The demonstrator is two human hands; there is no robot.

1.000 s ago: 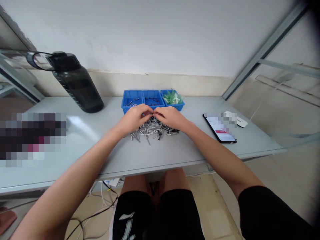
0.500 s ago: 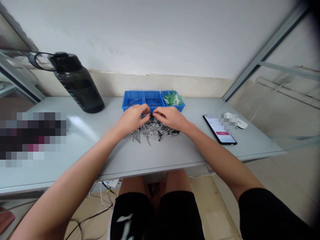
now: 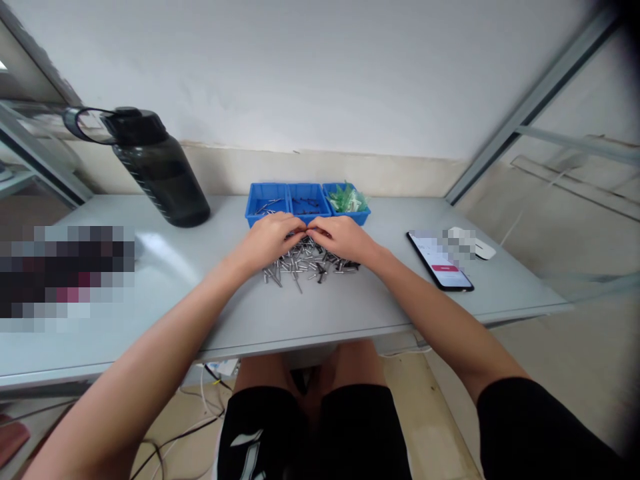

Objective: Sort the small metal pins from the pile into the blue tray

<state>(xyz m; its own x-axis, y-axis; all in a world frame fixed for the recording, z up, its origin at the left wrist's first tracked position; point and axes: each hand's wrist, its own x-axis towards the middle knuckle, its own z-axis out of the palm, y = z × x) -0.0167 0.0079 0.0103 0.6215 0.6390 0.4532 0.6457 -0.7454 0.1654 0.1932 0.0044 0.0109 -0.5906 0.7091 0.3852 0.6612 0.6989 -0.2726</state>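
A loose pile of silver pins that look like rivets (image 3: 299, 265), mixed with black screws (image 3: 321, 270), lies on the grey desk. My left hand (image 3: 276, 235) is over the pile's far left side, thumb and fingers pinched together. My right hand (image 3: 340, 237) mirrors it from the other side, also pinched, and the fingertips of both meet or nearly meet. Whatever is between them is too small to make out. Just behind stand three joined blue bins: the left bin (image 3: 260, 193) holds a few silver pins, the middle bin (image 3: 304, 190) dark screws, the right bin (image 3: 361, 217) green and whitish pieces.
A dark water bottle (image 3: 167, 177) stands at the back left, with a blurred-out object (image 3: 65, 267) nearer the left edge. To the right lie a phone (image 3: 440, 261) and a white mouse (image 3: 484, 249). A wall (image 3: 320, 87) rises behind the bins.
My hands have come closer together, and their fingertips now meet or almost meet over the pile. The bins and the pile look much the same.
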